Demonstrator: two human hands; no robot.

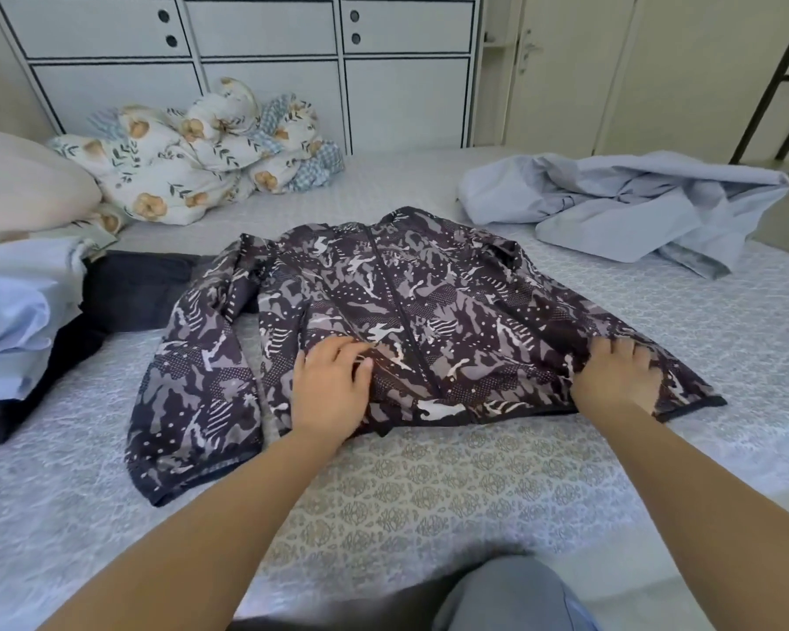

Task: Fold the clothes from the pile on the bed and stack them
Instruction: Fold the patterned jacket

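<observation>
A dark patterned jacket (411,321) is lying face up in the middle of the bed (429,485), with its front zipper running from the collar at the far end down to the hem at the near end. Its sleeve on the left side is lying spread out toward the near left corner, and its sleeve on the right side is lying along the jacket body.

The left hand (329,393) is resting on the jacket front just left of the zipper, near the hem; its fingers are lying fairly straight on the cloth and its thumb is bunching a small fold of fabric. The right hand (616,380) is gripping the right side of the jacket near the hem, with its fingers curled into the cloth and gathering it.

A stack of folded clothes (24,311), light blue on top and dark beneath, is sitting at the left edge of the bed, with a dark garment (142,289) lying beside it and touching the left sleeve. A crumpled pile of light blue clothes (620,211) is lying at the far right of the bed, well apart from the jacket. A floral quilt (192,161) is lying bunched at the far left, next to a pale pillow (24,184). White cabinets (265,52) are standing behind the bed.
</observation>
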